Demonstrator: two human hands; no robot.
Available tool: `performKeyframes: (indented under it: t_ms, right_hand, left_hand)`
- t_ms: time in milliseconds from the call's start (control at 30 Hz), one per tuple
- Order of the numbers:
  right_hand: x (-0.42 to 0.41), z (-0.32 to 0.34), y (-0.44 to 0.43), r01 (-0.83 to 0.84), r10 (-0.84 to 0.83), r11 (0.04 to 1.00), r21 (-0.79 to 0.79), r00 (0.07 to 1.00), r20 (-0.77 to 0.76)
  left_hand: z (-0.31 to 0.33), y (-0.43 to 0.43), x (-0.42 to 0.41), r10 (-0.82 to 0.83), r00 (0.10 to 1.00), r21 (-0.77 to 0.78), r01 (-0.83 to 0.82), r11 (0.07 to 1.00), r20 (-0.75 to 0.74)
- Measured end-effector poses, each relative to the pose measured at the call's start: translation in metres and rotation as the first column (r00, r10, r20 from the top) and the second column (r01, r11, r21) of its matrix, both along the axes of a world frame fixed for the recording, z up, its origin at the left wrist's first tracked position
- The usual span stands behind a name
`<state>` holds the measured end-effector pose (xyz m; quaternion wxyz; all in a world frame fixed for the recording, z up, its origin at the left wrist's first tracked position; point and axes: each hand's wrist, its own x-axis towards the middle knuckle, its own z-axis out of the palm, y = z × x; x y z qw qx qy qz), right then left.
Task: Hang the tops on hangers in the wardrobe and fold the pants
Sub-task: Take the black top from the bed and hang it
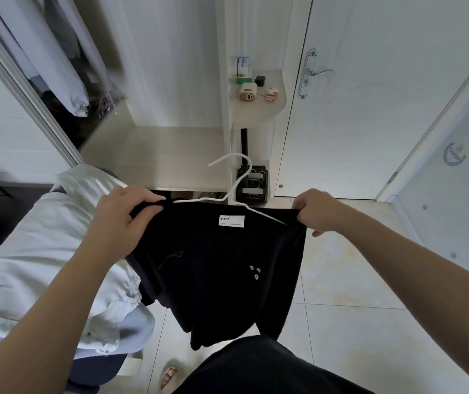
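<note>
While my left hand (126,220) and right hand (317,211) each pinch a shoulder of the black top (216,268), held up before the open wardrobe (156,155), the white hanger (228,198) sits threaded through its neck. Hanging seems underway; next I should grip the hook and lift it inside.

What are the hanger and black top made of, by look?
Hanger: thin white rod, smooth and slightly glossy; coated wire or plastic, cannot tell which.
Black top: soft matte fabric, probably a knit; it hangs in loose folds, with a sewn white label at the neck.
</note>
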<state>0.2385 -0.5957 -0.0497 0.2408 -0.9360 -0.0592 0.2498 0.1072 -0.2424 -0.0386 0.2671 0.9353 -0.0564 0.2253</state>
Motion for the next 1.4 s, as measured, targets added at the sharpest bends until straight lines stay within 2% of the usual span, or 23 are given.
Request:
performKeyframes:
  t_ms: [67,133,267,467,600,700,733,767,900,1000,1100,1200,1300,1400]
  right_hand:
    - [0.000,0.011,0.001,0.031,-0.032,0.999,0.020,0.996,0.084]
    - [-0.005,0.021,0.004,0.033,-0.043,0.997,0.064,0.987,0.157]
    - [-0.028,0.033,0.021,-0.069,-0.006,0.970,0.232,0.951,0.308]
    - [-0.025,0.052,0.007,-0.347,0.136,0.891,0.293,0.820,0.556]
    - [-0.014,0.064,0.008,-0.423,0.259,0.900,0.107,0.716,0.648]
    - [-0.010,0.079,0.022,-0.374,0.382,0.910,-0.181,0.579,0.720]
    - [-0.011,0.082,0.028,-0.381,0.414,0.897,-0.223,0.552,0.724]
    - [-0.012,0.085,0.033,-0.400,0.408,0.895,-0.196,0.561,0.720]
    - [-0.016,0.092,0.046,-0.485,0.291,0.856,0.179,0.739,0.608]
    - [-0.019,0.097,0.049,-0.470,0.249,0.815,0.338,0.813,0.527]
    - [-0.020,0.100,0.048,-0.431,0.206,0.790,0.435,0.856,0.474]
    - [-0.019,0.102,0.043,-0.344,0.070,0.781,0.522,0.877,0.475]
    - [-0.014,0.104,0.031,-0.288,0.007,0.785,0.548,0.889,0.458]
    - [-0.013,0.102,0.021,-0.248,-0.016,0.769,0.590,0.914,0.404]
  left_hand:
    - [-0.004,0.001,0.003,0.065,0.997,0.087,-0.068,0.994,0.031]
    - [-0.007,-0.002,0.005,0.131,0.989,0.100,-0.137,0.986,0.064]
    - [-0.006,-0.016,0.007,0.147,0.989,-0.081,-0.144,0.986,0.029]
    - [0.014,-0.007,0.006,0.096,0.995,-0.375,-0.087,0.923,0.007]
    - [0.036,-0.008,0.015,0.065,0.998,-0.409,-0.060,0.910,-0.002]
    - [0.051,-0.015,0.023,0.031,0.999,-0.385,-0.032,0.922,-0.009]
    - [0.054,-0.019,0.025,0.018,1.000,-0.369,-0.020,0.929,-0.008]
    - [0.057,-0.023,0.027,0.008,1.000,-0.347,-0.008,0.938,-0.002]
    - [0.060,-0.031,0.031,-0.043,0.999,-0.311,0.048,0.949,0.025]
    - [0.057,-0.030,0.028,-0.085,0.996,-0.333,0.088,0.939,0.024]
    - [0.053,-0.031,0.025,-0.105,0.994,-0.358,0.107,0.928,0.024]
    - [0.043,-0.025,0.026,-0.069,0.996,-0.382,0.083,0.921,0.050]
    - [0.020,-0.014,0.025,0.040,0.999,-0.390,-0.031,0.920,0.014]
    - [0.003,-0.006,0.024,0.216,0.976,-0.359,-0.199,0.912,0.009]
